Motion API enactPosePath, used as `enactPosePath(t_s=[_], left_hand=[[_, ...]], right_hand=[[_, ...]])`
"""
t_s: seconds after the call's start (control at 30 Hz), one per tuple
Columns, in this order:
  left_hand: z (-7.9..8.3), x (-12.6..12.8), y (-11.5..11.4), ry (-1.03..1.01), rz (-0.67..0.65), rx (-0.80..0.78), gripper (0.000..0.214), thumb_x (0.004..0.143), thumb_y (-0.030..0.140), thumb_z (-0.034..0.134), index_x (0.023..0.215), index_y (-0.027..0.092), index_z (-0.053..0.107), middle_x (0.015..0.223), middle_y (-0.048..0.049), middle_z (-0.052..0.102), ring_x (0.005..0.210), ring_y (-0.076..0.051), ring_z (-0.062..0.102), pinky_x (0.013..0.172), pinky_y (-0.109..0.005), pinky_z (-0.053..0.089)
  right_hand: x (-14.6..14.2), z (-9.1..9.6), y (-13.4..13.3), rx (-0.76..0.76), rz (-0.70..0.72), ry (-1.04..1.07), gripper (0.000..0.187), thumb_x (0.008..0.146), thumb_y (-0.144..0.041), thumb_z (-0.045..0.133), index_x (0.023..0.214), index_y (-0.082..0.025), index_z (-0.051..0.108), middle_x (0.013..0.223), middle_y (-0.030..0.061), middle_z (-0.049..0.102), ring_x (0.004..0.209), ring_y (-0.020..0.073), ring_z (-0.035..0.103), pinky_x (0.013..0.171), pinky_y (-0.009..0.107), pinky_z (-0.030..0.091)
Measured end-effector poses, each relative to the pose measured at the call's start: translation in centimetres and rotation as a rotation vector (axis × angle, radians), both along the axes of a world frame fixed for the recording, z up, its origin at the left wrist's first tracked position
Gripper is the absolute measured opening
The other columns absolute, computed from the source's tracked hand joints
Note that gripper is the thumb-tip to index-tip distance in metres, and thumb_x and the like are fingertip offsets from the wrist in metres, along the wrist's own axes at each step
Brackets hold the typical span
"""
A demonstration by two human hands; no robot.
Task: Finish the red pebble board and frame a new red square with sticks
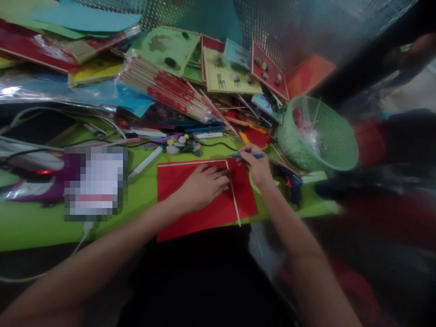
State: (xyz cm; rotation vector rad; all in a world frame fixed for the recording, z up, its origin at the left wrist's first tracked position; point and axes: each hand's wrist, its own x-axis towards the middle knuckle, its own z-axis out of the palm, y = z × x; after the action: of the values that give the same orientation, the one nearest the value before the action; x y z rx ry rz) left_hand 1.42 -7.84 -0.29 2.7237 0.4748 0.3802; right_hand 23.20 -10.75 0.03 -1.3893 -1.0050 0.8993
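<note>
A red sheet of card or paper (190, 200) lies at the table's front edge. One thin pale stick (190, 162) runs along its far edge, and a second stick (235, 200) crosses it from the far side to the near edge, its end sticking out past the sheet. My left hand (206, 184) rests flat on the red sheet with fingers spread, the fingertips at the second stick. Just beyond, my right hand (259, 169) grips a blue pen (257, 155), its tip pointing left near the top of that stick.
A green basket (289, 141) stands at the right, with a dark glue gun (293, 184) before it. Pebbles (182, 144), a white marker (146, 162) and bundled sticks (163, 86) lie behind the sheet. At left is a blurred-out device (97, 181) with a cable.
</note>
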Motion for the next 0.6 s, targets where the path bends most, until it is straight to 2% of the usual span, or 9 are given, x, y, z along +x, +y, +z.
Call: enactPosePath(t_s=[0.43, 0.6], left_hand=[[-0.31, -0.02, 0.03, -0.003, 0.017, 0.013, 0.031, 0.107, 0.036, 0.035, 0.112, 0.024, 0.063, 0.149, -0.0012, 0.058, 0.135, -0.026, 0.054, 0.108, -0.047, 0.036], [-0.40, -0.03, 0.00, -0.002, 0.035, -0.005, 0.032, 0.107, 0.036, 0.035, 0.112, 0.023, 0.065, 0.145, -0.0046, 0.061, 0.133, -0.026, 0.056, 0.109, -0.047, 0.036]], right_hand=[[-0.21, 0.05, -0.08, -0.041, -0.006, -0.183, 0.015, 0.081, -0.035, 0.066, 0.084, -0.022, 0.058, 0.073, -0.0037, 0.063, 0.064, 0.0110, 0.063, 0.059, 0.023, 0.052], [-0.19, -0.01, -0.11, -0.049, 0.000, -0.189, 0.017, 0.081, -0.037, 0.067, 0.085, -0.022, 0.058, 0.073, -0.0035, 0.063, 0.063, 0.0113, 0.063, 0.059, 0.024, 0.052]])
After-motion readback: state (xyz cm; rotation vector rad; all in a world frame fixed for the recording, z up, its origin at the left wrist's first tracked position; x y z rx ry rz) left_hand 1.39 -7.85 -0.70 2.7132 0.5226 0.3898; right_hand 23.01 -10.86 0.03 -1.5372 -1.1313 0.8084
